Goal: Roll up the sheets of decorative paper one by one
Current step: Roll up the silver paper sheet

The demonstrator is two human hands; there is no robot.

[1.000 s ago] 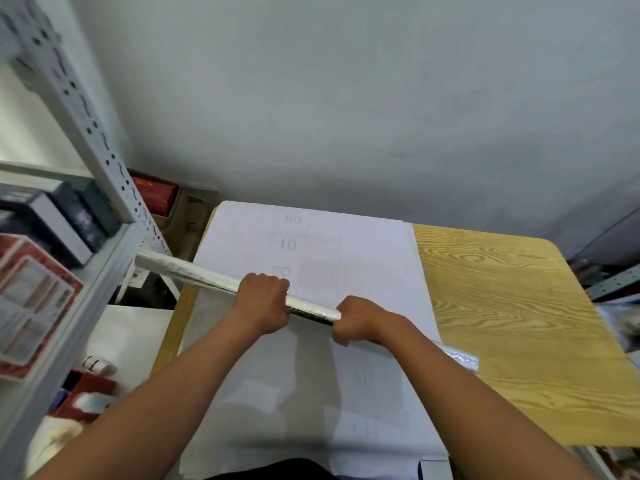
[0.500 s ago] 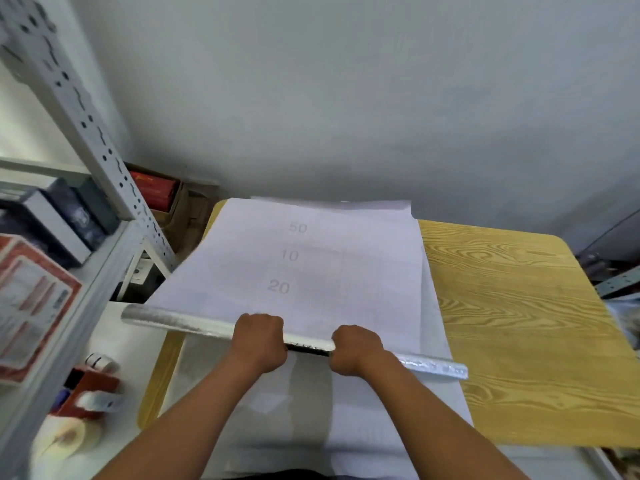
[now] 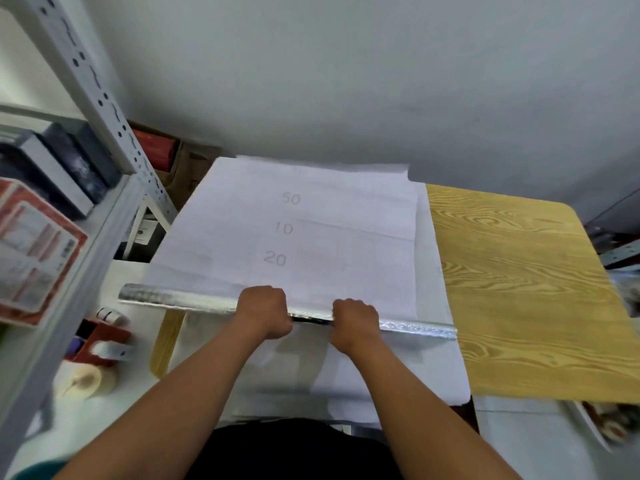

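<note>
We could not see the fingers of the left hand (image 3: 265, 311) or the right hand (image 3: 355, 318); they curled under, out of sight. Both fists covered parts of the silvery roll (image 3: 180, 301), and the dark stretch between them was too small to make out. The sheet (image 3: 311, 237) hid most of the left part of the wooden table (image 3: 519, 289). Faint grid lines on the sheet were too blurred to read beyond "50", "10" and "20". The boxes (image 3: 38, 244) on the metal shelf (image 3: 104, 216) were cut off by the left edge, their print illegible. A dish (image 3: 602, 427) at lower right was blurred and cropped.
</note>
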